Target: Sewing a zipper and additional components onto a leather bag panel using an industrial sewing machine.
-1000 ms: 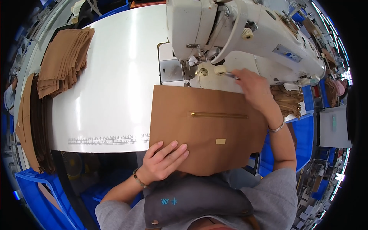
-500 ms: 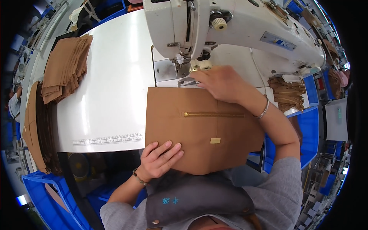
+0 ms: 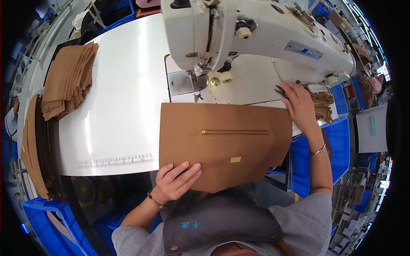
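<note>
A brown bag panel (image 3: 213, 149) lies over the table's near edge, its lower part hanging toward my lap. It bears a gold zipper (image 3: 235, 132) and a small pale yellow tab (image 3: 235, 160). My left hand (image 3: 176, 182) grips its lower left edge, fingers on top and thumb hidden. Beyond the panel's upper right corner, my right hand (image 3: 300, 106) is closed around dark thread snips (image 3: 280, 91), blades pointing left. The sewing machine's needle area (image 3: 197, 73) and metal plate (image 3: 180, 82) are just past the panel's far edge.
A white sewing machine (image 3: 265, 38) spans the far side. Brown pieces are stacked (image 3: 68, 77) on the left of the white table (image 3: 115, 106), with larger panels (image 3: 36, 145) beside them. Zipper strips (image 3: 323, 104) lie at right, above a blue bin (image 3: 339, 149). Another blue bin (image 3: 55, 213) stands lower left.
My right hand has moved right, away from the needle area, carrying the snips to the panel's upper right corner. My left hand keeps its place on the panel.
</note>
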